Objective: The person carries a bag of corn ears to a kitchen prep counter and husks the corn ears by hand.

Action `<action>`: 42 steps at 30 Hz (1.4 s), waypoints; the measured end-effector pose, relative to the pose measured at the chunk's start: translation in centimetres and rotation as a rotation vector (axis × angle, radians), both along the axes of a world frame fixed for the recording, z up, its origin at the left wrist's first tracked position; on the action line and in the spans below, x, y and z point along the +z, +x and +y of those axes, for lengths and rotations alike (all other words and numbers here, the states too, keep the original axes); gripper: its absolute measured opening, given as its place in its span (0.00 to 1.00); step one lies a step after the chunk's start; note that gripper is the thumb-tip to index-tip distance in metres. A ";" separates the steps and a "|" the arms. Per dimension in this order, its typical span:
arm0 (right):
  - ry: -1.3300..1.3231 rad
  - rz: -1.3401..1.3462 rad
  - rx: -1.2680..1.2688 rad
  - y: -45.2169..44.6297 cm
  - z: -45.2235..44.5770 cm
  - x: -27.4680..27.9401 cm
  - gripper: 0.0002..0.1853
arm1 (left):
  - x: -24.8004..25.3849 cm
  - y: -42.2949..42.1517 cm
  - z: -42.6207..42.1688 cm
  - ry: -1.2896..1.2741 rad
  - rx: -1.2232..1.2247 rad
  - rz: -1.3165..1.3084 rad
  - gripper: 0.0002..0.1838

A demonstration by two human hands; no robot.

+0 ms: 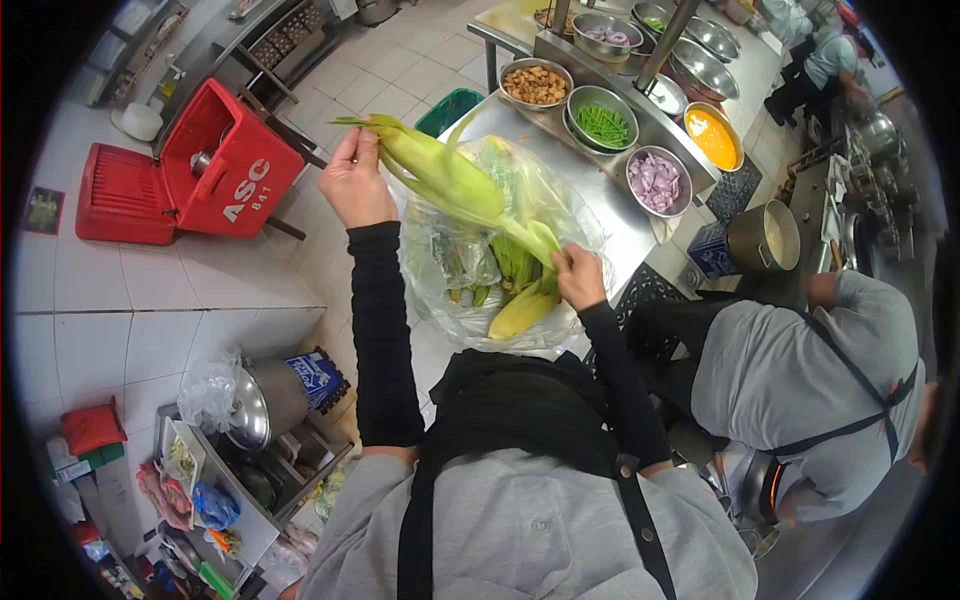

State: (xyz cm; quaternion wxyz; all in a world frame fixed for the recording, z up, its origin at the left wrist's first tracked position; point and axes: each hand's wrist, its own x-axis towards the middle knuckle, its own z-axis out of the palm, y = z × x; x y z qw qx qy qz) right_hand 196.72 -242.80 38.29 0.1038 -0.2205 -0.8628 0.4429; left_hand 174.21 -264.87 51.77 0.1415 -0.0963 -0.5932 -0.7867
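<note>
An ear of corn in its green husk (440, 178) is stretched between my two hands, above an open clear plastic bag (425, 270). My left hand (357, 178) is closed on the tip of the husk at the upper left. Lower right, my right hand (580, 276) pinches the husk at the other end. Beneath them, a yellow-green husk piece (524, 312) and more green husks (513, 262) lie in the bag, which rests on a steel table (632, 240).
Bowls of chopped purple onion (658, 182), green beans (602, 125), brown cubes (535, 84) and orange liquid (711, 137) stand along the table's far right. A red cooler (232, 165) is at the left. A co-worker (800, 370) bends over at the right.
</note>
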 end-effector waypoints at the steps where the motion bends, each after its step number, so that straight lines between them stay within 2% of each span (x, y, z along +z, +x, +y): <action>1: 0.003 -0.070 0.007 0.4 0.7 0.0 0.13 | 1.2 0.2 0.0 -0.032 -0.004 0.030 0.14; 2: 0.007 -0.111 0.051 1.1 1.4 0.0 0.14 | 2.3 0.7 0.1 -0.105 -0.069 0.075 0.11; 5: -0.052 -0.020 0.097 1.3 3.0 0.9 0.13 | 4.9 2.9 1.3 -0.288 -0.212 0.165 0.09; 6: -0.041 -0.019 0.091 0.8 2.8 3.9 0.10 | 4.8 3.3 2.0 -0.261 -0.240 0.177 0.07; 9: 0.218 0.202 0.224 -0.8 2.4 5.3 0.07 | 5.2 4.4 3.3 -0.264 -0.297 0.157 0.07; 12: 0.354 -0.110 0.436 -0.7 1.8 1.4 0.11 | 5.2 4.7 3.6 -0.240 -0.303 0.151 0.07; 13: 0.398 -0.232 0.518 -0.7 1.3 1.8 0.12 | 5.1 4.6 3.5 -0.233 -0.298 0.152 0.07; 14: 0.433 -0.194 0.492 -0.3 0.9 2.2 0.15 | 5.1 4.6 3.5 -0.223 -0.307 0.153 0.07; 17: 0.462 -0.138 0.449 -0.6 0.7 6.5 0.15 | 5.0 5.1 3.0 -0.200 -0.319 0.132 0.07; 18: 0.413 -0.218 0.428 -1.2 0.4 9.5 0.17 | 5.0 5.5 3.0 -0.192 -0.328 0.119 0.07; 20: 0.178 -0.006 0.261 -2.7 -1.1 15.8 0.18 | 5.4 6.4 3.4 -0.189 -0.348 0.092 0.07; 22: -0.022 0.600 0.200 -4.7 -2.8 18.3 0.16 | 5.7 7.5 3.9 -0.208 -0.361 0.055 0.07; 23: -0.039 0.618 0.209 -5.8 -3.2 18.5 0.14 | 5.8 7.9 4.3 -0.216 -0.367 0.040 0.07; 27: -0.061 0.712 0.218 -7.6 -4.3 18.7 0.09 | 5.6 9.0 4.8 -0.187 -0.301 0.046 0.07; 30: -0.037 0.770 0.173 -7.9 -5.3 18.3 0.07 | 5.9 9.7 4.5 -0.262 -0.228 0.057 0.07; 32: -0.043 0.797 0.090 -7.9 -6.1 17.9 0.07 | 5.3 9.9 4.7 -0.267 -0.190 0.041 0.08; 35: -0.010 0.911 -0.082 -8.3 -7.4 17.2 0.07 | 5.0 9.5 4.8 -0.403 -0.082 -0.047 0.08; 38: -0.116 0.786 -0.237 -7.6 -5.7 13.9 0.09 | 0.5 4.2 1.7 -0.232 0.044 -0.101 0.08; 41: -0.163 0.699 -0.255 -7.0 -4.9 9.7 0.11 | -4.7 0.6 -0.4 0.062 -0.191 -0.355 0.09; 42: -0.219 0.686 -0.280 -7.1 -4.4 8.5 0.13 | -4.0 2.0 0.2 0.150 -0.229 -0.451 0.10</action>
